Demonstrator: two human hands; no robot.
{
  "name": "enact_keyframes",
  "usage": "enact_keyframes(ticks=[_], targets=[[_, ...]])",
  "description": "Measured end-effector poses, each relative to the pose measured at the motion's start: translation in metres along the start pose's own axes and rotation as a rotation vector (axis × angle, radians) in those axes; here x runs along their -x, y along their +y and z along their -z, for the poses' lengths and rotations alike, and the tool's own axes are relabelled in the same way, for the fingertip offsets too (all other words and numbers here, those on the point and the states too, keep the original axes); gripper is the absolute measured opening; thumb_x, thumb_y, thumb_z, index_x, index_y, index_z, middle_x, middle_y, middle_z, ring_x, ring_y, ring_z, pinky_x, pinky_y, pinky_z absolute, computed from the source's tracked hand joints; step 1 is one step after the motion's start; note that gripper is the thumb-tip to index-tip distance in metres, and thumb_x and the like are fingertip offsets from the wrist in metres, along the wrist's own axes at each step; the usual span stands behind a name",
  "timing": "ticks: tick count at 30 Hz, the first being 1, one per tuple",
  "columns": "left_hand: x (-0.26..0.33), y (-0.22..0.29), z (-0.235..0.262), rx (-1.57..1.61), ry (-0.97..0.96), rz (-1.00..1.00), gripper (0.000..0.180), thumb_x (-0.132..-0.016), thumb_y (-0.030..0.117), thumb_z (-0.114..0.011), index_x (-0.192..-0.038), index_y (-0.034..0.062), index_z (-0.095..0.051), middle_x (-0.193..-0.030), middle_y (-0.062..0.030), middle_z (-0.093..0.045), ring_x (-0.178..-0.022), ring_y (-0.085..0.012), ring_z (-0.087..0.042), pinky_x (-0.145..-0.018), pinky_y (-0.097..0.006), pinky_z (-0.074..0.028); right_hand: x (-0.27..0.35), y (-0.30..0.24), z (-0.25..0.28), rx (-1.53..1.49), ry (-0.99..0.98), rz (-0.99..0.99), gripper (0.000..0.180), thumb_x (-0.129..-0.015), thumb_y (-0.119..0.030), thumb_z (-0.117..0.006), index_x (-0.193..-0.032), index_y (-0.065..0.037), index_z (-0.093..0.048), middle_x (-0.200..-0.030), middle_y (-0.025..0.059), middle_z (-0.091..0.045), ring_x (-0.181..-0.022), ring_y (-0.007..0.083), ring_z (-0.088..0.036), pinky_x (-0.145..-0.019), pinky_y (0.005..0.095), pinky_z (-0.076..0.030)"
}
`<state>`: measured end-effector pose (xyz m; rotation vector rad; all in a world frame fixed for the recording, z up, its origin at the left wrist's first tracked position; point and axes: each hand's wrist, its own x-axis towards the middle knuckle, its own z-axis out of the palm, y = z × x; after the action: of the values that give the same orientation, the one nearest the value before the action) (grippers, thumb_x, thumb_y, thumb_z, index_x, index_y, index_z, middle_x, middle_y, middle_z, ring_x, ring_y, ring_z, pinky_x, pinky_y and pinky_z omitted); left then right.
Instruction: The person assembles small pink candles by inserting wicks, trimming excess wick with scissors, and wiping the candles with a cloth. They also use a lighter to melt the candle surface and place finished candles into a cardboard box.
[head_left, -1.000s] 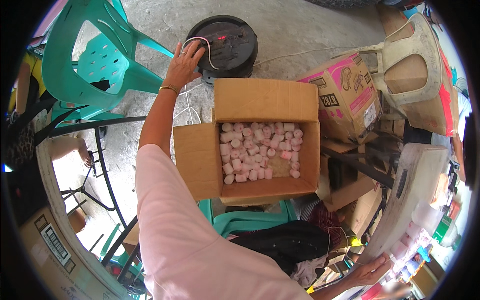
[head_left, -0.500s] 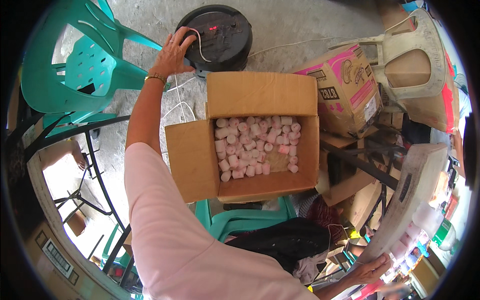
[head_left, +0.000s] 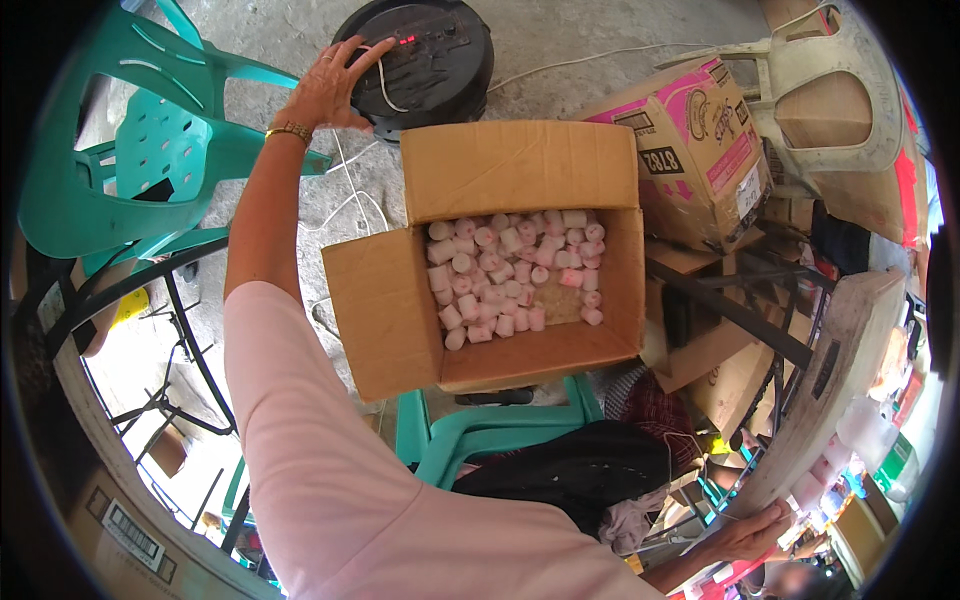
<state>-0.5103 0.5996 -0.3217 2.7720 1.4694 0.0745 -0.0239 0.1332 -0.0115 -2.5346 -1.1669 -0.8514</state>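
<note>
Slotted green plastic chair (head_left: pixel 165 150), at far left on rough grey concrete floor (head_left: pixel 580 45). Left hand (head_left: pixel 325 93), fingers loosely spread, thumb apart, at near-left rim of squat, round, black device with small red lit display (head_left: pixel 440 75); nothing visibly gripped; cannot tell whether touching the casing or just above it. Arm probably extended so far for reach past the open box. Thin white cable (head_left: pixel 385 88), draped over the device top, close to the fingertips. Open brown cardboard box (head_left: pixel 540 372), nearer than the device, at centre; far and left flaps folded outward, likely for free access to the interior. Inside: many small white-and-pink cylinders (head_left: pixel 500 265), loose and jumbled, some upright, some lying flat; bare patch of base toward the near right. Green plastic chair arm (head_left: pixel 490 445), just below the box, perhaps part of its support. Brown-and-pink printed carton (head_left: pixel 695 150), just right of the box; contents hidden. Right hand (head_left: pixel 750 532), fingers partly curled at edge of worn, pale tabletop (head_left: pixel 850 350), seemingly for balance; cannot tell whether holding anything. Milky white container (head_left: pixel 865 430) on that tabletop, contents unclear. Dirty off-white plastic chair (head_left: pixel 882 100), at far right.
</note>
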Motion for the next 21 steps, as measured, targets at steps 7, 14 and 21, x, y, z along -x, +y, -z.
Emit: enact_keyframes(ticks=[7,14,21], targets=[[-0.006,-0.002,0.003,-0.016,-0.027,0.072,0.134,-0.042,0.044,-0.094,-0.151,0.0393,-0.017,-0.142,-0.014,-0.042,-0.131,-0.0371,-0.042,-0.115,-0.048,-0.031,0.0,-0.01,-0.001,0.027,0.011,-0.016,0.033,-0.103,-0.026,-0.044,-0.1,0.001,-0.061,-0.088,0.0107,-0.062,-0.076,0.0226,-0.057,-0.067,0.0343,-0.045],[-0.001,0.002,0.002,-0.035,-0.003,0.068,0.133,-0.042,0.049,-0.093,-0.151,0.0362,-0.017,-0.138,-0.0158,-0.045,-0.13,-0.0377,-0.043,-0.116,-0.051,-0.028,0.001,-0.003,-0.001,-0.001,-0.005,-0.034,0.032,-0.104,-0.026,-0.043,-0.101,0.001,-0.06,-0.091,0.011,-0.061,-0.079,0.0229,-0.058,-0.069,0.0339,-0.046],[0.004,0.008,0.002,-0.015,-0.014,0.099,0.129,-0.042,0.057,-0.089,-0.15,0.0325,-0.023,-0.136,-0.0161,-0.045,-0.129,-0.038,-0.045,-0.115,-0.05,-0.028,0.0,0.01,-0.002,-0.009,-0.015,-0.002,0.031,-0.104,-0.026,-0.043,-0.102,0.0,-0.06,-0.093,0.0109,-0.061,-0.081,0.023,-0.058,-0.071,0.0334,-0.046]])
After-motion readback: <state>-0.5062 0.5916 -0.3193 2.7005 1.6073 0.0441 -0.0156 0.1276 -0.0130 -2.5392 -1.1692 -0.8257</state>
